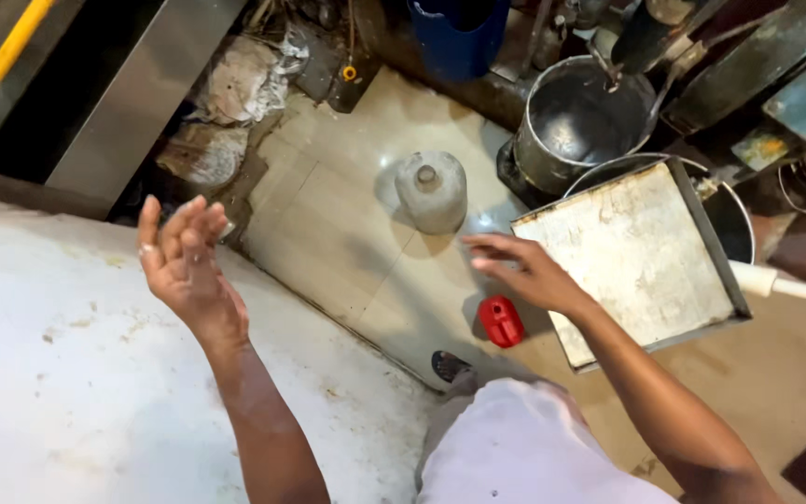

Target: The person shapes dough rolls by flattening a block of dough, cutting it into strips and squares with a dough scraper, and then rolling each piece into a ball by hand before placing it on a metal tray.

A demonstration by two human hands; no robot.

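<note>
A grey dome-shaped weight point(431, 190) stands on the tiled floor. Beyond it sits a large metal pot point(578, 121); farther back, a blue bucket point(457, 37).

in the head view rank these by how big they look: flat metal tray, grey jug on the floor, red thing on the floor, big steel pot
Largest to smallest, as they appear:
1. flat metal tray
2. big steel pot, partly hidden, so its margin over the jug is unsure
3. grey jug
4. red thing

The tray sits higher, nearer the camera, which may enlarge it.

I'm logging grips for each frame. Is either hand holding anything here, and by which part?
Nothing is held. The left hand is open above the white surface; the right hand is spread, empty, near the flat tray.
</note>
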